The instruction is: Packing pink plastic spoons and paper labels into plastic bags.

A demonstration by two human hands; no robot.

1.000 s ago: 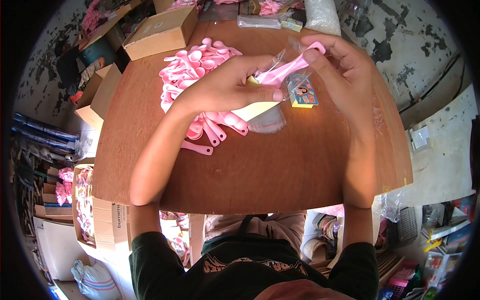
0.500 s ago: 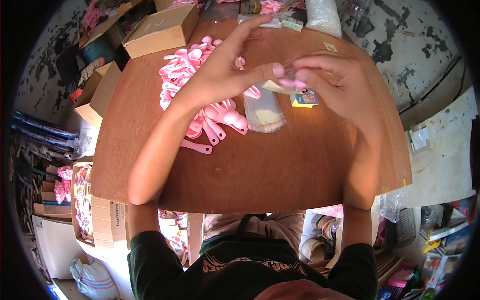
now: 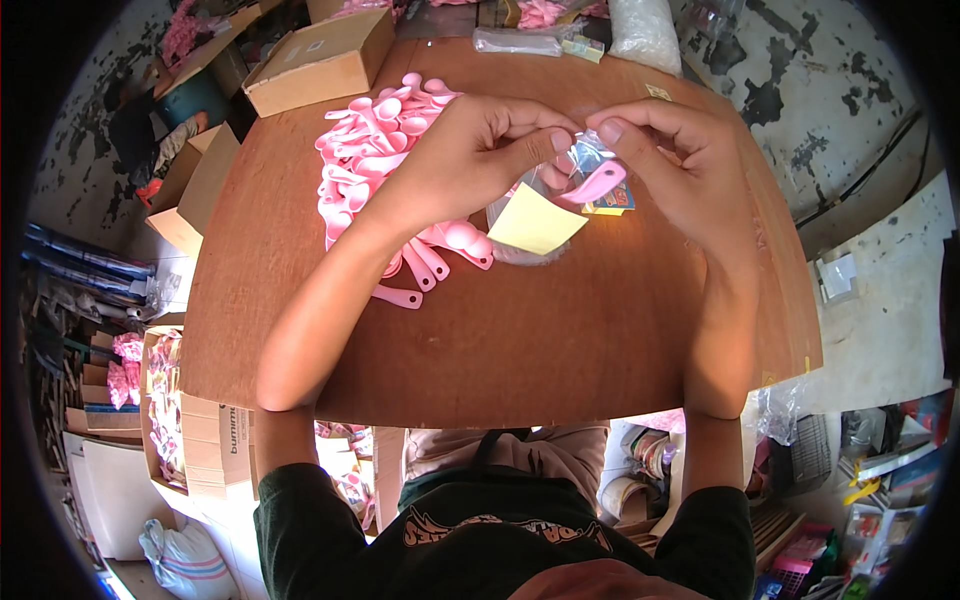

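Observation:
My left hand [image 3: 500,160] and my right hand [image 3: 668,150] meet above the far middle of the table. Thumb and fingers of each pinch the edge of a small clear plastic bag [image 3: 590,148]. Below the left fingers hang a pale yellow card [image 3: 537,218] and a pink measuring spoon [image 3: 598,184], its handle pointing toward the right hand; whether the left fingers grip them is hidden. Under them lies a stack of clear bags [image 3: 530,255], mostly covered. A pile of pink spoons [image 3: 350,160] spreads beside and behind my left forearm. Blue and yellow cards [image 3: 615,200] sit below the right hand.
A cardboard box [image 3: 320,65] stands at the table's far left. At the back are a clear plastic packet [image 3: 518,42] and a bulging white sack [image 3: 643,35]. An open carton [image 3: 195,190] is left of the table [image 3: 480,350], and a peeling wall rises at right.
My left hand has closed from a spread pose, and both hands now meet at the plastic bag. The yellow card and the pink spoon, blurred before, now hang lower and farther left.

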